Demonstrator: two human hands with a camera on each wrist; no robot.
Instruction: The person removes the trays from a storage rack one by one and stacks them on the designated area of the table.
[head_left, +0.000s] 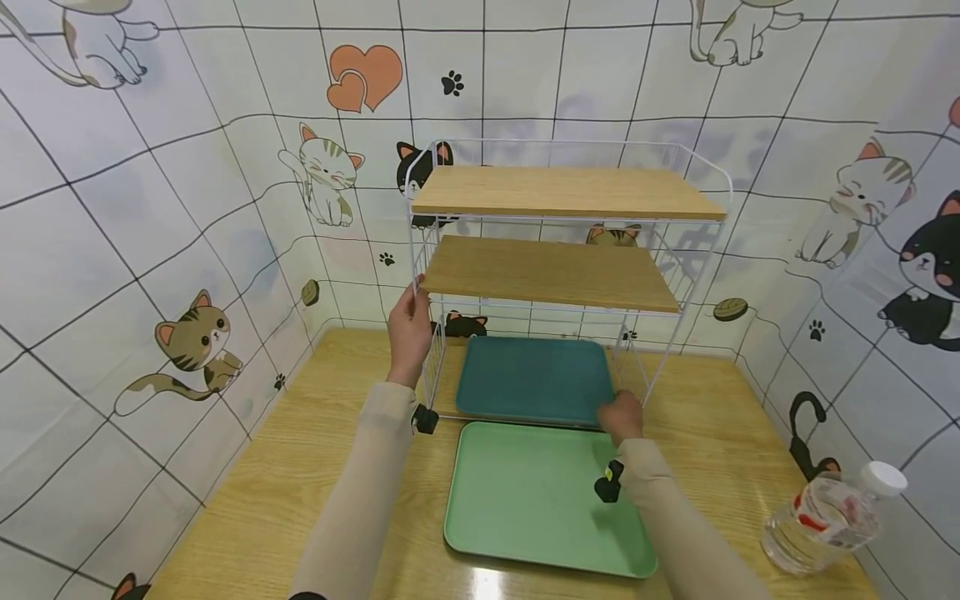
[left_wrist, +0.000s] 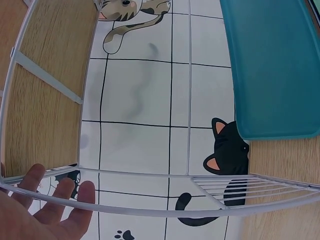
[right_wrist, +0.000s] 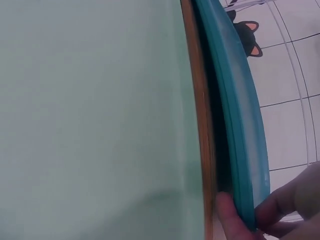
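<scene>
A white wire rack with wooden shelves stands against the back wall. My left hand is at its left front post, level with the middle shelf; in the left wrist view the fingers curl round the white wire. A teal tray lies on the rack's bottom level. My right hand pinches its front right corner, thumb and fingers on either side of the rim. A dark gap shows between that rim and the wooden edge.
A light green tray lies on the wooden table in front of the rack, partly under my right forearm. At the right edge stands a clear plastic bottle with a white cap. Cat-patterned walls enclose the table on three sides.
</scene>
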